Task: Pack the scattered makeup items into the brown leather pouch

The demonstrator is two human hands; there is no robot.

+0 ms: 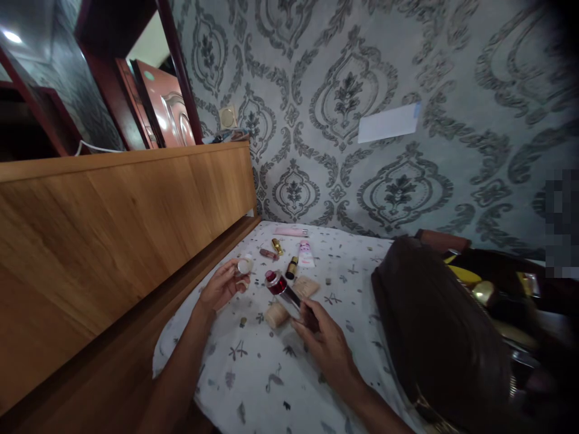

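Dark-red and silver cylindrical tube (pixel 287 292) rests in the closed fingers of the right hand (pixel 329 342), left of the bulky dark-brown bag (pixel 425 313); farther left of it, the left hand (pixel 222 284), loosely curled, pinches a small round whitish piece (pixel 244 267).

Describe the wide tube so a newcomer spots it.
On the white sheet, left of the big dark bag, find the black and gold bottle. Just right of it lies the wide tube, pink and white, shorter than the slim pink tube nearer the wall.
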